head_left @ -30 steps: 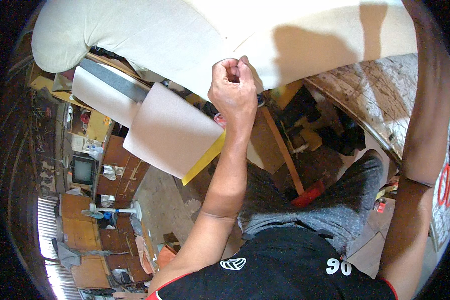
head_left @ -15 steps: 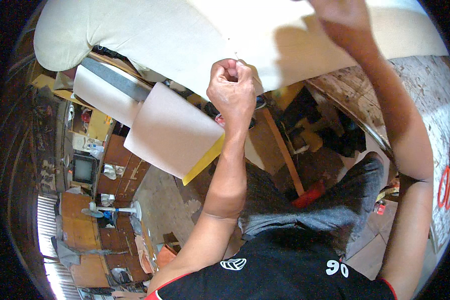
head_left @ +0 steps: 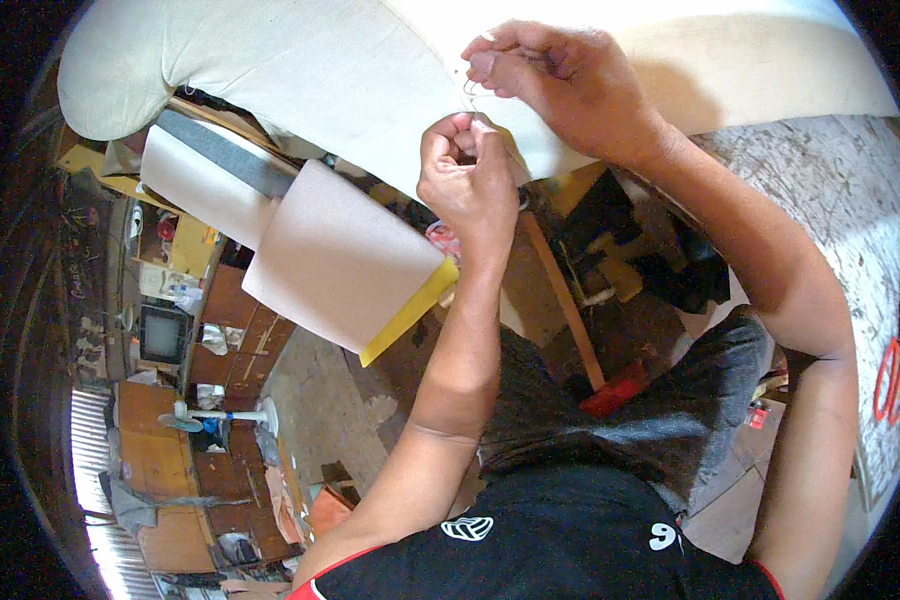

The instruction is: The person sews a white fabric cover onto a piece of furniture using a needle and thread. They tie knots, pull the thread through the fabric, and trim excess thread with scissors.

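A cream fabric-covered cushioned piece point(head_left: 300, 80) stretches across the top of the view. At its lower edge my left hand point(head_left: 467, 185) is closed in a pinch, thumb against forefinger, on a thin thread point(head_left: 473, 98) that loops up from the fingertips. Just above and to the right, my right hand point(head_left: 575, 85) is bent over the fabric. Its thumb and forefinger are drawn together near the thread loop; what they hold, if anything, is too small to make out.
Below the fabric on the left lie pale padded panels point(head_left: 335, 255), one edged in yellow. Red-handled scissors point(head_left: 891, 382) rest on the mottled surface at right. A hammer-like tool with a red head point(head_left: 614, 389) is by my legs. A white fan point(head_left: 225, 415) stands lower left.
My right hand has come down and left from the top edge to beside my left hand. The left hand stays pinched at nearly the same spot.
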### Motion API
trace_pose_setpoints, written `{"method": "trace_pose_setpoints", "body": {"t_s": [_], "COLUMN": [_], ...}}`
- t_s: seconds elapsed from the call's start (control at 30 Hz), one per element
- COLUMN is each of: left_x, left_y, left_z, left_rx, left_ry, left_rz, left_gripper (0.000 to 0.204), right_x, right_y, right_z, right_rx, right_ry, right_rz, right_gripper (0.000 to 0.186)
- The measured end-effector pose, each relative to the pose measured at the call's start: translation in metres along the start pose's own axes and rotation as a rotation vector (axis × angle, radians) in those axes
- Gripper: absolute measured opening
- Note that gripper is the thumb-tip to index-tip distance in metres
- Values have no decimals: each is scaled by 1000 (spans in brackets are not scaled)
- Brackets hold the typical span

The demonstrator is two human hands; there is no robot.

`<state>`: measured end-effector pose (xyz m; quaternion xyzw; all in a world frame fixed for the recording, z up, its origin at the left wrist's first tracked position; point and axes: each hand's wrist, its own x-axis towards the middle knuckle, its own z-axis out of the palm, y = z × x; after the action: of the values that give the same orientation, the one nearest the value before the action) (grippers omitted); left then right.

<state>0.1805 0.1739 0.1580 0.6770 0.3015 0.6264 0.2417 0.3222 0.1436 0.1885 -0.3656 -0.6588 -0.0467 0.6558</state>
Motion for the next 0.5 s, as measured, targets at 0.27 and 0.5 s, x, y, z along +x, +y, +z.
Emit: {"method": "trace_pose_setpoints", "body": {"t_s": [0.27, 0.5], "left_x": [1, 2], "left_y": [1, -8], "left_z": [2, 0], "left_rx": [-138, -141], "left_ry": [-46, -48], "left_rz": [-84, -52], "left_gripper": [9, 10], "right_x": [-9, -9], "right_y": [-1, -4], "right_z": [6, 9], "right_rx": [-53, -29], "right_ry": [34, 73], "right_rz": [45, 123], "right_gripper": [30, 31]}}
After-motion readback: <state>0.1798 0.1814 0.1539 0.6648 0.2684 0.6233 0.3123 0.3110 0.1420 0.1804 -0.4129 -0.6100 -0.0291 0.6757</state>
